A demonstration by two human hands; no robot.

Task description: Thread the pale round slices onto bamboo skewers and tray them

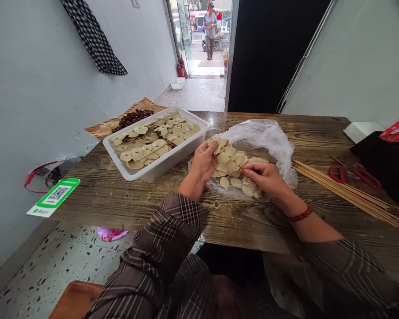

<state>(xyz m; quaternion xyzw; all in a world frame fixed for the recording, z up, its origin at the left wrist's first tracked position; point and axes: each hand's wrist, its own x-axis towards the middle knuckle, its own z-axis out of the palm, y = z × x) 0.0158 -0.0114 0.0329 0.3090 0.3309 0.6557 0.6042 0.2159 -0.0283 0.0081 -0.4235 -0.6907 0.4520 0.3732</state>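
My left hand [203, 164] is closed, its thumb pressing on a few pale beige flat slices [220, 143]. Below it, more loose slices [231, 160] of the same kind lie heaped in a clear plastic bag [262, 133] spread open on the table. My right hand [264, 178] pinches at the right side of this heap; what sits between its fingertips is too small to make out. To the left stands a white plastic tub [162, 167] with several skewers of threaded slices [146, 153] in it.
Bamboo skewers [346, 192] lie right of the bag, beside red-handled scissors [337, 174] and a black box [382, 166]. Dark brown skewered pieces [136, 118] rest behind the tub. A QR card [56, 195] sits at the left edge. A person [210, 31] stands outside the doorway.
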